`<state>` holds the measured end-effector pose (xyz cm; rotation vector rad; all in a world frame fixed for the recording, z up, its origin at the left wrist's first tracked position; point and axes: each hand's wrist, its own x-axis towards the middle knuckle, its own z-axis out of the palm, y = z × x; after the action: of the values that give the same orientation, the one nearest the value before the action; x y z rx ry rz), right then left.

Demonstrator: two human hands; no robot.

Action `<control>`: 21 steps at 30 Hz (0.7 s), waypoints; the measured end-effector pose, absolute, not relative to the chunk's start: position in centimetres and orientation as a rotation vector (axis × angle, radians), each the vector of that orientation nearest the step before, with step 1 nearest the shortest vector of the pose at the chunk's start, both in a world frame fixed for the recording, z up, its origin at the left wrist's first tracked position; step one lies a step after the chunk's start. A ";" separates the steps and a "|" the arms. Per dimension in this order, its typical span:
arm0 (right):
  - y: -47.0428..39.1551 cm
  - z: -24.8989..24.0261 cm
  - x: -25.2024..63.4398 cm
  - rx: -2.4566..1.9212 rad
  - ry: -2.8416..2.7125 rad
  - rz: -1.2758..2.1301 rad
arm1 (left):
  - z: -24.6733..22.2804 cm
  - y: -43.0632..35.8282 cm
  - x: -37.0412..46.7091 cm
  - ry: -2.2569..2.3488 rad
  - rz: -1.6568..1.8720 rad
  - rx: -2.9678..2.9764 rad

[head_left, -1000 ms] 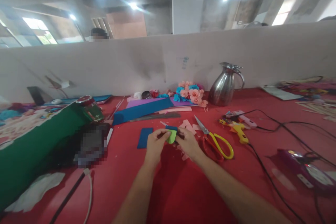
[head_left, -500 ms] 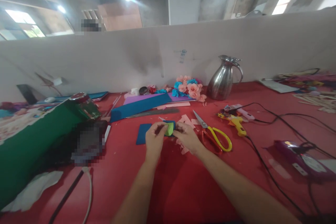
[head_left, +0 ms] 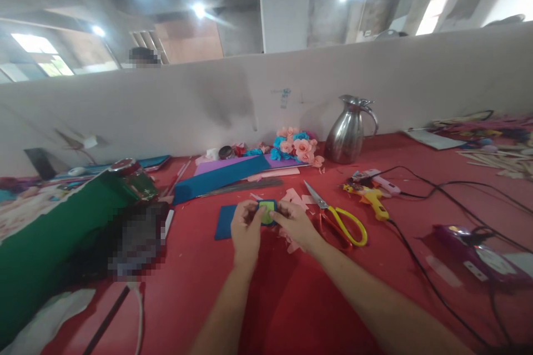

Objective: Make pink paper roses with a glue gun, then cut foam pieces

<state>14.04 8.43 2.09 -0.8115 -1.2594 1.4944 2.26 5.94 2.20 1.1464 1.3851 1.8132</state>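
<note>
Both hands meet over the red table, holding a small blue piece (head_left: 272, 203) with a light green piece (head_left: 267, 214) lying flat on its face. My left hand (head_left: 246, 227) grips the left side, its thumb on the green. On the right side, my right hand (head_left: 295, 222) pinches the same pieces. A flat blue rectangle (head_left: 224, 223) lies just left of my left hand. Pink paper scraps (head_left: 295, 198) are scattered behind and beneath my right hand. Scissors (head_left: 345, 225) with yellow and red handles lie open to the right.
Behind are a blue strip (head_left: 220, 177), paper flowers (head_left: 297, 145) and a metal jug (head_left: 346, 130). A yellow glue gun (head_left: 376, 203) and a purple device (head_left: 478, 253) with black cords lie right. A green box (head_left: 62, 233) and a jar (head_left: 133, 177) stand left.
The green piece, earlier raised and curved between my fingers, now lies flat against the blue piece. Both hands hold them together. The view has tilted slightly upward.
</note>
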 end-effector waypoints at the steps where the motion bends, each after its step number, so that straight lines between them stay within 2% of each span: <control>1: 8.5 2.0 14.0 -0.810 -1.278 1.492 | 2.2 5.9 2.2 1.326 1.804 1.069; 7: 8.8 1.6 14.2 -0.875 -1.360 1.502 | 2.8 6.0 1.5 1.099 1.598 0.770; 15: 9.1 1.1 14.2 -0.871 -1.293 1.510 | 2.7 6.2 1.5 1.267 1.640 1.003; 21: 9.4 0.9 14.4 -0.836 -1.280 1.468 | 3.2 6.0 1.5 1.154 1.512 0.997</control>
<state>14.45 9.38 0.92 -0.8357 -1.2797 1.4681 1.47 5.99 3.17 0.9966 1.1537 1.5116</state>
